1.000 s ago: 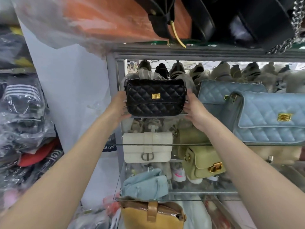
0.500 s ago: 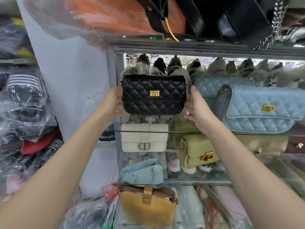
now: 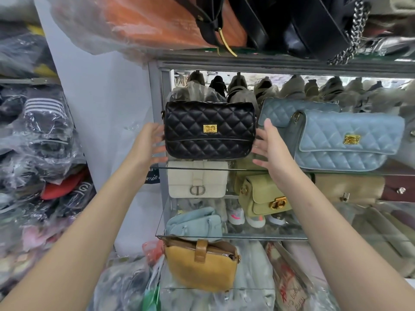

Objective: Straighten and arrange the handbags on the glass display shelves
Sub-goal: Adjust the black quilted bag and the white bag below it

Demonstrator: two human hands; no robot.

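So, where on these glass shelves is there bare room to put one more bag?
Bare glass shows on the lower shelf, right of the pale blue bag, in front of the sneakers. The top shelf is crowded: only a narrow gap, with the right hand in it, parts the black quilted bag from the blue quilted bags.

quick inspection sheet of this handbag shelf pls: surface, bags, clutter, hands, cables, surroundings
surface: glass shelves in a metal frame, in tiers.
job's things: black quilted bag upright on the upper shelf; blue quilted bag to its right, in front of a second blue bag; cream bag and olive bag one tier down; pale blue bag under those; mustard bag lowest.
clutter: plastic-wrapped goods piled at left.
grippers: left hand and right hand open, fingers straight, at the black bag's ends; contact unclear.
cables: nothing seen.
surroundings: shoes behind the shelves; orange bag in plastic on top.
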